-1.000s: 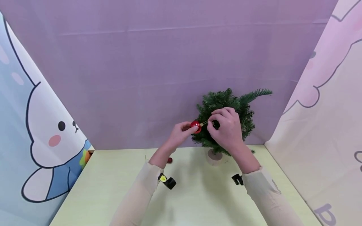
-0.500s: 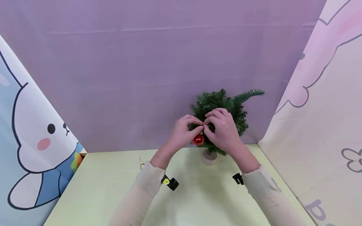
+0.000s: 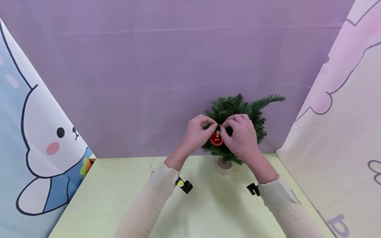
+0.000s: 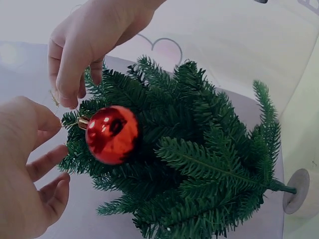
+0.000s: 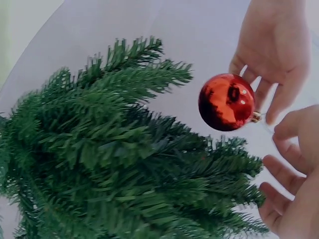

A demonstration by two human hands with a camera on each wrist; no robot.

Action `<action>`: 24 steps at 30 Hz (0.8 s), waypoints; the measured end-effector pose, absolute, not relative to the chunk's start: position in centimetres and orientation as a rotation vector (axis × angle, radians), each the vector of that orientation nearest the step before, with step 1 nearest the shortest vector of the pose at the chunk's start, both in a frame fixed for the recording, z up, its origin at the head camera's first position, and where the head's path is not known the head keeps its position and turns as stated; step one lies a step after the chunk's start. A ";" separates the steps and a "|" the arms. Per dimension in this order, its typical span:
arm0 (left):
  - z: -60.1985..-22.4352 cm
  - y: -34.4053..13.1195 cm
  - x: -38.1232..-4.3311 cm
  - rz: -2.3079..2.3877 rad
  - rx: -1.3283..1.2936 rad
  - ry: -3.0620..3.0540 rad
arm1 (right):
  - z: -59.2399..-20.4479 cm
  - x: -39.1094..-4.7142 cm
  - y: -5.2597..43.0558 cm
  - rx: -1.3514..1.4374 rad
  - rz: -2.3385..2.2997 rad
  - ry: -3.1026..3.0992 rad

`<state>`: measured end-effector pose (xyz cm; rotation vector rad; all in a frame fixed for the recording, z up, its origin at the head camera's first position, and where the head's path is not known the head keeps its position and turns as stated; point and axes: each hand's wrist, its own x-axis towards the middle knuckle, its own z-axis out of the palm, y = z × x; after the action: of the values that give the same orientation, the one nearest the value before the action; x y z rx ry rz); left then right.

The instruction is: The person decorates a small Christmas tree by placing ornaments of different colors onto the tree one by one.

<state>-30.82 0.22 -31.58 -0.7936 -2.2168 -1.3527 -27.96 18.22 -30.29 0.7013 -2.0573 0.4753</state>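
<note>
A shiny red Christmas ball (image 3: 216,139) with a gold cap hangs by its thin string in front of a small artificial Christmas tree (image 3: 235,104). My left hand (image 3: 197,131) pinches that string between thumb and index finger, left of the ball. From the other side, my right hand (image 3: 242,136) pinches the string too, its fingertips close to the left ones. In the left wrist view the gold cap (image 4: 82,122) points toward the fingertips, and the ball overlaps the branches. The right wrist view shows the ball (image 5: 227,102) beside the tree's upper branches.
The tree stands on a round pale base (image 3: 224,166) at the back of the light table (image 3: 119,198). A gold string (image 3: 151,168) shows near my left sleeve. A purple backdrop (image 3: 148,82) rises behind, with printed cartoon sheets (image 3: 53,165) on both sides.
My left hand has let go of the ball itself and moved up to pinch its string. The ball now hangs below the fingers and has shifted right, against the tree's front.
</note>
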 end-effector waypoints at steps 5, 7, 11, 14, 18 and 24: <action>-30.8 0.7 -31.4 -1.374 -0.725 -2.269 | -29.3 -27.7 17.6 0.584 0.466 -2.113; -30.4 1.0 -31.7 -1.365 -0.697 -2.292 | -28.9 -27.7 17.3 0.546 0.456 -2.146; -29.6 1.7 -32.3 -1.350 -0.658 -2.329 | -28.1 -28.0 17.1 0.480 0.431 -2.216; -29.3 2.0 -32.7 -1.361 -0.637 -2.327 | -27.8 -28.4 17.1 0.444 0.412 -2.241; -28.9 2.0 -33.1 -1.343 -0.618 -2.315 | -27.5 -28.7 16.9 0.409 0.390 -2.253; -29.2 1.7 -33.8 -1.355 -0.625 -2.333 | -27.1 -29.2 16.4 0.350 0.374 -2.345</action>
<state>-33.79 1.68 -29.18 -0.6245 -2.3329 -1.3546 -29.24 16.37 -27.15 0.3500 -2.3449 0.3736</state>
